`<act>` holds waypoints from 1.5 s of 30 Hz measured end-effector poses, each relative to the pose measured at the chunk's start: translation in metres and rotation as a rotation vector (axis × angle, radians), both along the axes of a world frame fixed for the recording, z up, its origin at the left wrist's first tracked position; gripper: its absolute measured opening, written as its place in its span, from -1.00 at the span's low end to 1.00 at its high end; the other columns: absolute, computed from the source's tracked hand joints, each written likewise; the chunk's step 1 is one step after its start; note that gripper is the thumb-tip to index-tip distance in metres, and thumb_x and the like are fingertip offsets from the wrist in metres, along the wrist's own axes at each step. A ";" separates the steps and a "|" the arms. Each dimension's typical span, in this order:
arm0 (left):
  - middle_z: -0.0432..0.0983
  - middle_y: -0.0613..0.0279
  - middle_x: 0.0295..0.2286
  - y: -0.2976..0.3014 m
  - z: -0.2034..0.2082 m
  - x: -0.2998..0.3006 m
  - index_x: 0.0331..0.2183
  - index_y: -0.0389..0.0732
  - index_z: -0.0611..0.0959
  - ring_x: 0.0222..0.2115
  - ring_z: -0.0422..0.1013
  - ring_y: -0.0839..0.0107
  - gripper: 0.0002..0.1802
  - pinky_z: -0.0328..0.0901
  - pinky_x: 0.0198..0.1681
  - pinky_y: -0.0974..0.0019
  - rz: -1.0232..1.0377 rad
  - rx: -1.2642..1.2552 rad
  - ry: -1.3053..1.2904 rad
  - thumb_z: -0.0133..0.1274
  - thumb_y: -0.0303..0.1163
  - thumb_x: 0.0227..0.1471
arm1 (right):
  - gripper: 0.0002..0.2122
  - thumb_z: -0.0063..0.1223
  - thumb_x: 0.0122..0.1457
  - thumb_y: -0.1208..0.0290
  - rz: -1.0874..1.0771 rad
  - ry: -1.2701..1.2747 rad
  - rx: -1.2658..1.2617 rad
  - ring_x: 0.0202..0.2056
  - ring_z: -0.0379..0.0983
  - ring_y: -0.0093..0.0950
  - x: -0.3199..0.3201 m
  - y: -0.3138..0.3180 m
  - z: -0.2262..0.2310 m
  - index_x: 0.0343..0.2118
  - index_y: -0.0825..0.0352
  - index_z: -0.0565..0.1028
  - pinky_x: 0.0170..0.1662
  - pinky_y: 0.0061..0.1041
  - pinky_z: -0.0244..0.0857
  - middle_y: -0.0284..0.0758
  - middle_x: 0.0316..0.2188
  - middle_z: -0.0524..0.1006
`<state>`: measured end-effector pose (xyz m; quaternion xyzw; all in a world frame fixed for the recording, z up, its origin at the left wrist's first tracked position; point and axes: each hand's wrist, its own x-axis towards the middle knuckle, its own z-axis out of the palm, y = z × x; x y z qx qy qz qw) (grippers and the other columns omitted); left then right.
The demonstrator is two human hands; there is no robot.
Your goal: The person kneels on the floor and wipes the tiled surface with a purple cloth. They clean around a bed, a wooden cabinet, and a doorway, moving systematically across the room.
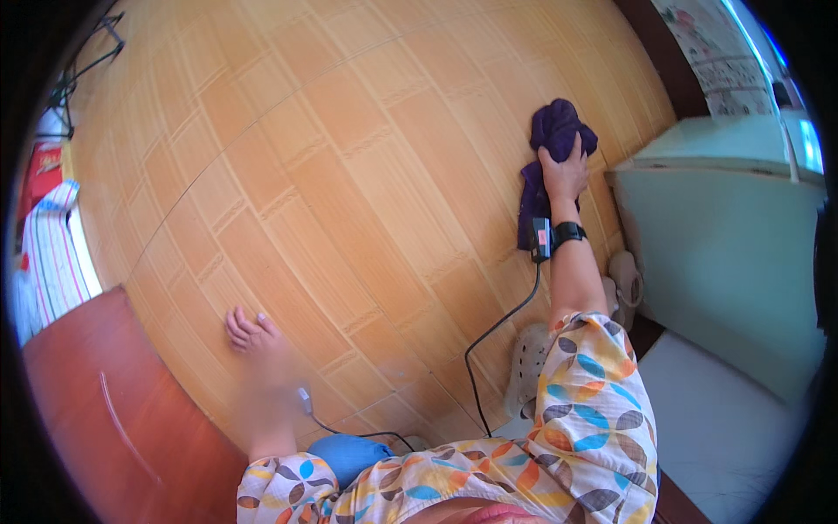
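Note:
A dark purple cloth (559, 127) lies bunched on the wood-patterned floor (349, 175) at the right, and a strip of it trails back beside my wrist. My right hand (566, 173) is closed over the bunched part, pressing it to the floor with the arm stretched forward. On that wrist sit a black strap and a small box with a cable (478, 341). At the lower left, my left hand (250, 332) holds nothing, its fingers apart and slightly bent, over or on the floor. The left wrist is blurred.
A pale green cabinet (716, 236) stands close to my right arm, with beige shoes (625, 279) beside its base. A reddish-brown wooden surface (122, 402) is at the lower left, near striped fabric (57, 244). Black metal legs (105, 44) show at the far left.

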<state>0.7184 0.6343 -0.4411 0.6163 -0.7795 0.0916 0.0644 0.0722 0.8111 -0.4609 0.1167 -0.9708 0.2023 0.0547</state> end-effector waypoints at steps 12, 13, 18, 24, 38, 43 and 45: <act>0.01 0.02 0.30 0.005 0.005 -0.017 0.21 -0.14 0.28 0.35 -0.12 -0.04 -0.35 -0.25 0.26 -0.48 0.071 0.153 0.127 -0.05 -0.11 0.15 | -0.10 0.33 -0.16 -0.06 0.899 -0.033 -0.049 0.24 0.26 0.03 0.205 -0.334 0.041 0.34 -0.11 0.25 0.25 0.01 0.17 -0.07 0.29 0.29; 0.01 0.02 0.30 0.006 0.002 -0.014 0.22 -0.14 0.28 0.35 -0.12 -0.03 -0.34 -0.27 0.27 -0.49 0.071 0.161 0.156 -0.05 -0.11 0.15 | -0.12 0.36 -0.17 -0.04 0.996 -0.015 -0.064 0.24 0.26 0.01 0.242 -0.352 0.047 0.33 -0.11 0.27 0.24 0.02 0.18 -0.10 0.30 0.29; -0.09 -0.04 0.34 0.002 -0.008 -0.008 0.29 -0.21 0.17 0.39 -0.21 -0.03 -0.20 -0.35 0.32 -0.42 -0.008 0.025 0.521 -0.20 0.17 0.28 | -0.14 0.42 -0.21 0.02 1.537 -0.056 -0.072 0.21 0.29 -0.01 0.421 -0.364 0.070 0.28 -0.18 0.33 0.24 0.01 0.18 -0.12 0.25 0.35; -0.14 -0.15 0.35 0.014 0.039 0.068 0.32 -0.37 0.05 0.39 -0.26 -0.05 -0.08 -0.34 0.41 -0.07 -0.152 -0.218 0.904 -0.38 0.25 0.32 | -0.18 0.43 -0.25 0.13 1.873 -0.136 -0.193 0.20 0.26 -0.08 0.508 -0.226 0.064 0.23 -0.12 0.39 0.25 0.01 0.11 -0.16 0.19 0.36; 0.15 0.10 0.27 0.042 0.024 0.175 0.23 -0.06 0.32 0.33 0.02 0.00 -0.47 -0.09 0.24 -0.44 0.026 0.006 0.286 -0.19 -0.06 0.33 | -0.40 0.24 -0.05 0.44 1.411 -1.545 0.276 0.06 0.47 -0.23 0.453 0.133 0.124 0.17 0.18 0.48 0.19 -0.29 0.29 -0.26 0.05 0.55; 0.20 0.18 0.25 0.047 0.021 0.169 0.16 -0.04 0.42 0.31 0.08 0.04 -0.51 -0.05 0.21 -0.45 -0.018 -0.038 0.218 -0.10 -0.11 0.25 | -0.46 0.06 0.09 0.58 0.529 -1.796 -0.028 0.00 0.49 -0.45 0.364 0.149 0.215 0.21 0.40 0.39 0.16 -0.44 0.33 -0.28 0.04 0.55; 0.21 0.19 0.24 0.052 0.018 0.166 0.16 -0.02 0.43 0.30 0.09 0.05 -0.50 -0.03 0.20 -0.42 0.009 -0.038 0.211 -0.08 -0.12 0.23 | -0.47 0.03 0.08 0.61 0.245 -1.805 -0.301 -0.06 0.53 -0.44 0.346 0.165 0.258 0.19 0.43 0.40 0.10 -0.45 0.39 -0.24 -0.02 0.57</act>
